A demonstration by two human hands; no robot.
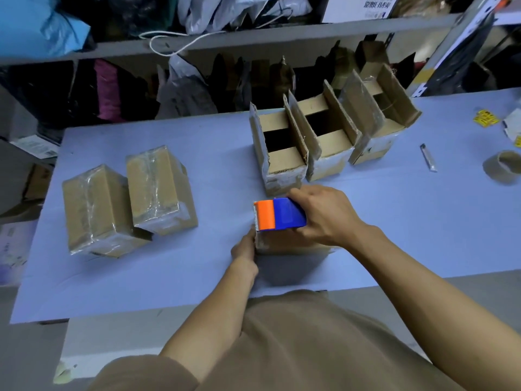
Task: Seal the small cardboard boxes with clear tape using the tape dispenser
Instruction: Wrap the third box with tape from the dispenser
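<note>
My right hand [324, 214] grips the blue and orange tape dispenser [277, 214], which lies on top of a small cardboard box [290, 245] near the table's front edge. The dispenser's orange end sits at the box's left edge. My left hand [244, 249] presses against the box's left side; its fingers are partly hidden. Two taped boxes [98, 210] [160, 190] lie side by side at the left. Three boxes with raised flaps [279, 145] [324, 134] [377, 117] stand in a row behind.
The table has a light blue top [423, 221]. At the right lie a cardboard tape core [501, 166], a small cutter [428, 158] and yellow labels [485, 118]. Cluttered shelves [253, 35] with bags stand behind the table.
</note>
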